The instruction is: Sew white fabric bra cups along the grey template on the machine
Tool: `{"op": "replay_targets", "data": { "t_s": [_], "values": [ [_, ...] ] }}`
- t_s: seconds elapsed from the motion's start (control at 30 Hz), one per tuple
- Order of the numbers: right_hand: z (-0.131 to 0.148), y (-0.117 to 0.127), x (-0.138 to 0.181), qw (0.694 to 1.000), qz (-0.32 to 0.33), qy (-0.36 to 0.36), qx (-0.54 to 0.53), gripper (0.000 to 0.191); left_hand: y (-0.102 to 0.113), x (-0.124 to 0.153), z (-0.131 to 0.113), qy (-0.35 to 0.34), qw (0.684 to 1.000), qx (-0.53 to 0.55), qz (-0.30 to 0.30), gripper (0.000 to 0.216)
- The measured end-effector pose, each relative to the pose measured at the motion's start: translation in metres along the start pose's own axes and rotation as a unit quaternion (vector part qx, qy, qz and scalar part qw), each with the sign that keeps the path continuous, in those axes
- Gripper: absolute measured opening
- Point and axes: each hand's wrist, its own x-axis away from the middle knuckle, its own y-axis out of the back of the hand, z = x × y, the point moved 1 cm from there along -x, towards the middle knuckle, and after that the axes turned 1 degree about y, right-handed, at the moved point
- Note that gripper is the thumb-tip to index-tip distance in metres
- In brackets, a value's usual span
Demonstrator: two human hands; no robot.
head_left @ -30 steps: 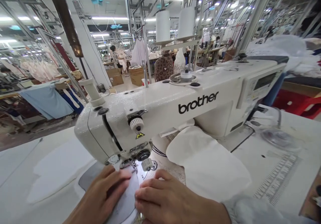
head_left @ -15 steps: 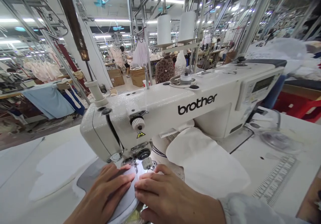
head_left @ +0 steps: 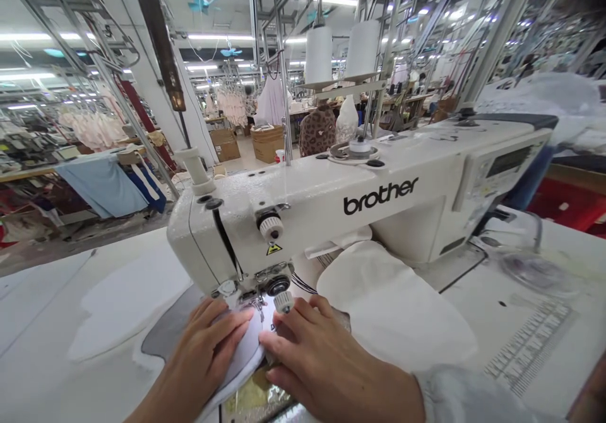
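Observation:
A white Brother sewing machine point(head_left: 360, 202) stands on the white table point(head_left: 521, 322). My left hand point(head_left: 208, 353) lies flat, fingers stretched, on a small white fabric piece point(head_left: 249, 353) just in front of the needle and presser foot point(head_left: 258, 303). My right hand point(head_left: 312, 360) rests beside it on the same piece, fingers extended and pressing near the needle. A larger white fabric piece point(head_left: 392, 309) lies under the machine arm to the right.
Another white fabric piece point(head_left: 123, 303) lies on the table at left. Two thread cones point(head_left: 341, 50) stand on a rack behind the machine. A clear plastic item point(head_left: 525, 259) sits at right. Workstations, hanging garments and cardboard boxes fill the background.
Both hands have slid forward with the fabric piece toward the needle. The camera has shifted a little, moving the machine rightward in view.

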Motion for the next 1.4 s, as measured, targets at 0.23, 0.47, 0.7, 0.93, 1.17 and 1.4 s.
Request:
{"op": "replay_targets", "data": {
  "t_s": [0.23, 0.47, 0.7, 0.93, 1.17, 1.4],
  "values": [
    [0.0, -0.004, 0.0, 0.998, -0.031, 0.043, 0.027, 0.016, 0.003, 0.003, -0.009, -0.011, 0.999, 0.039, -0.002, 0.018],
    [0.0, -0.002, 0.001, 1.0, -0.012, 0.016, 0.017, 0.02, 0.0, 0.0, -0.005, -0.072, 0.997, -0.036, 0.002, 0.015],
    [0.0, 0.001, 0.0, 1.0, -0.01, 0.006, 0.013, 0.021, -0.009, 0.004, -0.004, -0.025, 0.997, -0.075, -0.023, 0.016],
    [0.002, -0.001, 0.002, 0.999, -0.016, 0.032, 0.025, 0.015, 0.005, 0.006, -0.004, -0.073, 0.994, -0.086, 0.0, 0.026],
    [0.002, 0.002, 0.001, 0.999, -0.02, 0.022, 0.027, 0.014, 0.009, 0.009, 0.003, -0.153, 0.98, -0.122, 0.021, 0.036],
    [0.002, 0.003, 0.001, 0.999, -0.019, 0.016, 0.022, 0.016, -0.003, 0.016, -0.003, -0.113, 0.977, -0.179, -0.012, 0.034]
  ]
}}
